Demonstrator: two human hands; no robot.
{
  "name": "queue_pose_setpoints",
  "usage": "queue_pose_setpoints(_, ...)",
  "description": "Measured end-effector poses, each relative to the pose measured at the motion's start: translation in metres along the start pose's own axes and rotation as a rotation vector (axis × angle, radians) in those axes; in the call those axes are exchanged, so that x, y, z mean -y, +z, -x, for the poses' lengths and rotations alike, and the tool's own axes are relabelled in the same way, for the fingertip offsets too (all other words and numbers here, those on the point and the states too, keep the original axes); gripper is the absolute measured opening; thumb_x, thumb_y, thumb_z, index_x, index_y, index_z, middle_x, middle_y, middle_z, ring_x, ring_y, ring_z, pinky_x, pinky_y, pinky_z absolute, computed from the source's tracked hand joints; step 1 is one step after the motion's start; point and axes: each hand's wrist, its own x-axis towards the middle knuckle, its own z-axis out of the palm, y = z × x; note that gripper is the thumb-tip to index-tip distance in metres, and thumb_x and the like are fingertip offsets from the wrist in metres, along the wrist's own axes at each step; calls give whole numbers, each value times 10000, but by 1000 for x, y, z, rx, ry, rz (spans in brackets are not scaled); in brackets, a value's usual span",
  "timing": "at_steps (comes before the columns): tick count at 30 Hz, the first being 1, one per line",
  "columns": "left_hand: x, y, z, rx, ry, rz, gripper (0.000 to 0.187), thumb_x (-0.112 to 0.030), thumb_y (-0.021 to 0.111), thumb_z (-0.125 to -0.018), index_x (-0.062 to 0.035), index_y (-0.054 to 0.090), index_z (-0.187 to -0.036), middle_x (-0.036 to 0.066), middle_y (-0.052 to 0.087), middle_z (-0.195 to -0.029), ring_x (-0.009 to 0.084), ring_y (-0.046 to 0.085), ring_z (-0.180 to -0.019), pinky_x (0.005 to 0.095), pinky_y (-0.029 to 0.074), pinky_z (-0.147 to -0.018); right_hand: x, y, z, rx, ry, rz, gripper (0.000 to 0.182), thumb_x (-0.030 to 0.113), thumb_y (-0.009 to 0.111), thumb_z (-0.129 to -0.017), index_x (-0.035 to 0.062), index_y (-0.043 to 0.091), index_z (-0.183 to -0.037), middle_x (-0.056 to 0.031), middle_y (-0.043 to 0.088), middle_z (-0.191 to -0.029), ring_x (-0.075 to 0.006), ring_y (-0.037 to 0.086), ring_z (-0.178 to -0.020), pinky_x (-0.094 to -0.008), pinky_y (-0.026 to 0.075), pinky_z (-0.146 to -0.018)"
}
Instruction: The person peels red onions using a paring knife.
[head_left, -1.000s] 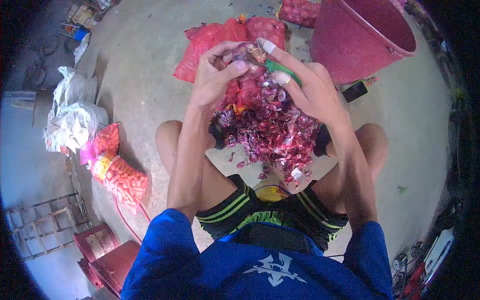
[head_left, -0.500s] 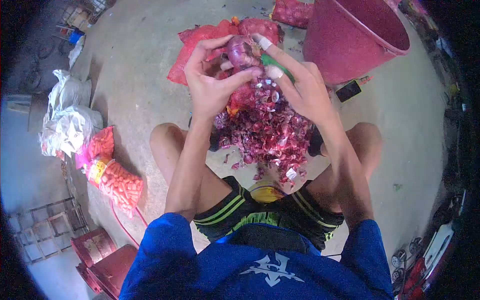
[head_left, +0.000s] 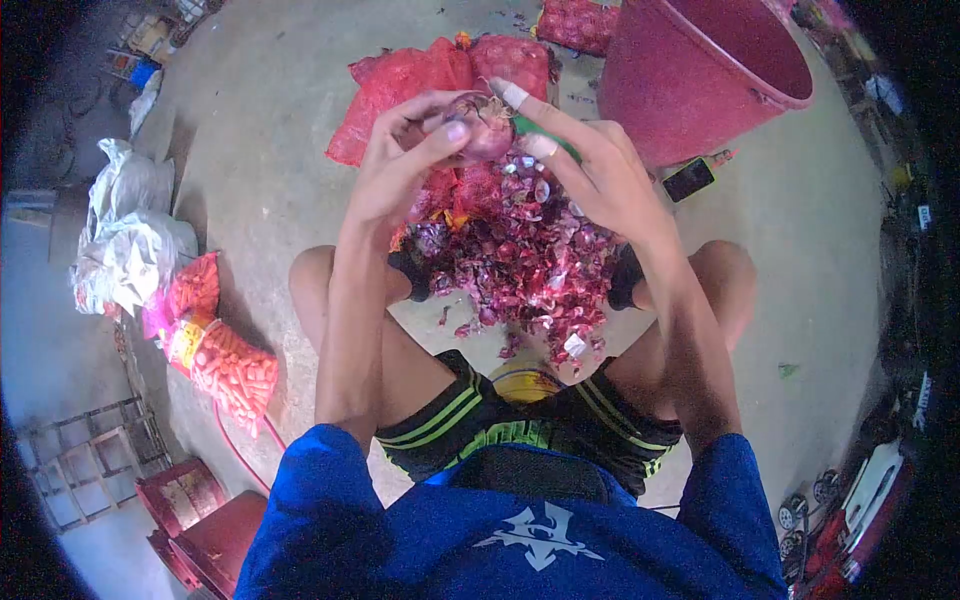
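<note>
My left hand [head_left: 405, 165] is closed around a large red onion [head_left: 488, 132], its thumb across the front and its fingers behind. Dry, stringy skin shows at the onion's top. My right hand [head_left: 590, 165] is beside it, with white wraps on the thumb and index finger. The index fingertip is at the top of the onion, and the thumb is by its right side. A green handle-like object [head_left: 545, 133] shows within the right hand's grip; the rest of it is hidden. Below both hands lies a heap of loose purple onion skins [head_left: 540, 260] on the floor.
Red mesh sacks [head_left: 405, 95] lie beyond my hands. A large maroon tub [head_left: 665, 90] stands at the far right, with a phone [head_left: 690, 180] on the floor near it. At left are white sacks [head_left: 150, 245] and a bag of carrots [head_left: 235, 368]. My knees flank the heap.
The onion has turned in my left hand, its stringy top now facing me more. My left thumb has shifted over its front. Both hands have moved slightly left.
</note>
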Motion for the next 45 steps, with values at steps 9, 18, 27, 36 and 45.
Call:
queue_pose_setpoints(9,8,32,-3,-101,163,-124,679,54,815,-802,24,512,-1409,129,637,-1292,181,664,-1130,355,578,-957,5,0,-3,-10,94,-145,449,110,555,-1030,124,566,-1479,-166,667,-782,-181,570,-625,-341,501,-662)
queue_pose_setpoints(18,3,29,-3,71,210,98,693,63,749,-835,11,469,-1466,129,595,-1346,196,622,-1191,340,556,-974,-17,0,-7,-179,273,-504,427,218,517,-1095,60,542,-1490,53,686,-900,-93,566,-758,-299,498,-718)
queue_pose_setpoints(27,0,31,-1,-65,229,-7,698,25,727,-879,33,433,-1512,124,566,-1403,208,597,-1244,364,511,-1063,-27,-14,5,-35,345,-213,489,257,572,-1045,72,529,-1496,-130,712,-897,-168,676,-772,-334,512,-730)
queue_pose_setpoints(36,2,31,-3,-61,259,-136,673,47,749,-857,27,473,-1470,127,586,-1360,202,611,-1223,358,521,-1056,-2,-3,-3,-100,-62,-200,488,230,602,-1017,141,543,-1493,-219,703,-931,-388,647,-696,-420,526,-704)
queue_pose_setpoints(45,2,31,-4,-135,199,-111,650,53,778,-832,24,511,-1424,128,600,-1332,198,644,-1164,349,541,-1021,-3,7,-6,-166,-84,128,468,191,626,-998,220,590,-1464,-193,624,-718,-364,619,-616,-435,497,-596)
